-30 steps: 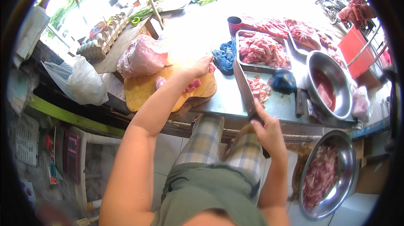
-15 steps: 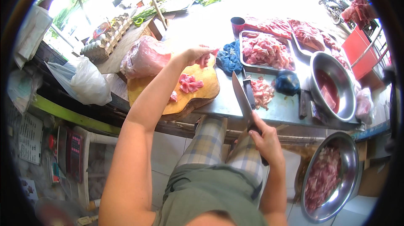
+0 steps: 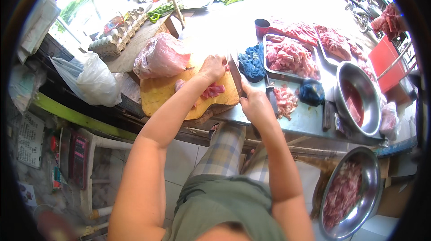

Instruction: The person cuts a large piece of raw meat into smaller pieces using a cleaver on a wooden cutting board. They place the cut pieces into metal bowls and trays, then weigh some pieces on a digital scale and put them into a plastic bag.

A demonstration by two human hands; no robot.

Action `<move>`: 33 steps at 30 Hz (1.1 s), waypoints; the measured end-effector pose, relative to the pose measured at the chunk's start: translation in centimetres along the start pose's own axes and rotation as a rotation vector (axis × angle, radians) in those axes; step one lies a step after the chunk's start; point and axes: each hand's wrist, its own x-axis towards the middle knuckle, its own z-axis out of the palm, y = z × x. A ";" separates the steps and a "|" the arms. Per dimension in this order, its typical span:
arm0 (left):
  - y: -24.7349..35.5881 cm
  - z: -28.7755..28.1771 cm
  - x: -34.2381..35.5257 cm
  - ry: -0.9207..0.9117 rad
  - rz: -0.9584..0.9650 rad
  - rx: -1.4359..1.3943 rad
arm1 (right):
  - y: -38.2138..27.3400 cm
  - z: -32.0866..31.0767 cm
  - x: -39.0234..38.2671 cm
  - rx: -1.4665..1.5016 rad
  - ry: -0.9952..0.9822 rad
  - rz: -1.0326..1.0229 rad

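My right hand grips the handle of a large knife, its broad blade upright at the right edge of the wooden cutting board. Close to the blade, my left hand has its fingers curled on a small piece of meat, mostly hidden by them. Below that hand, cut meat slices lie on the board, partly covered by my left forearm. A big pink block of meat, with some plastic film on it, rests at the board's far left. Right of the blade is a crumpled blue cloth.
A tray of cut meat, small meat scraps, a second knife and a steel bowl stand on the right. Below them is another bowl of meat. Egg cartons and a white plastic bag are at left.
My right hand has brought the knife up and left, from the table's front edge to the board beside my left hand. My left hand has come slightly nearer. The whole view has shifted a little.
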 end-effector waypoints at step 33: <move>-2.5 -1.2 -3.0 -0.010 0.030 -0.022 | 0.0 4.4 6.1 -0.074 0.102 -0.312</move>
